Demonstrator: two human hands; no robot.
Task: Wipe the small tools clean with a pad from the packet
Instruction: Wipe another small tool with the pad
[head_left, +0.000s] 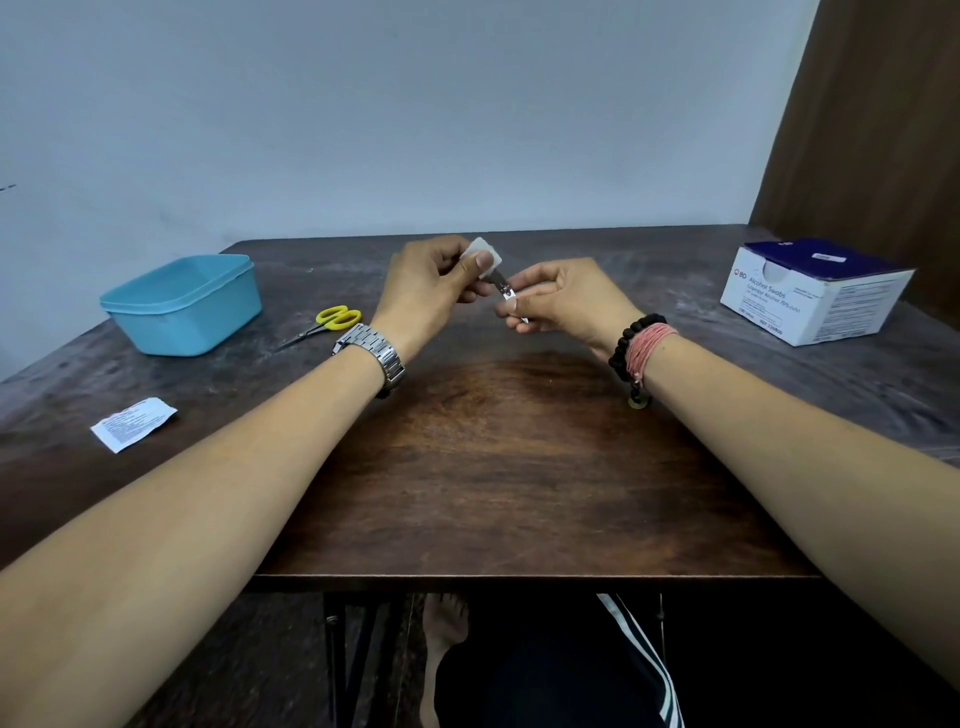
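Above the middle of the surface (493, 467), my right hand (566, 306) pinches the nail clipper (506, 293) by its near end so the far end is free, while my left hand (431, 291) pinches the pad (485, 255) around it. Scissors (327, 323) wait beside the blue tub (182, 306), likely next; the torn packet (132, 423) lies spent at my left.

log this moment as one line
step: wiping | left hand: pinches white pad | right hand: holds nail clipper | yellow scissors: on table

Single head-worn wide-angle view, looking forward and down over the table (493, 467) from the near edge; hands close, far wall behind.
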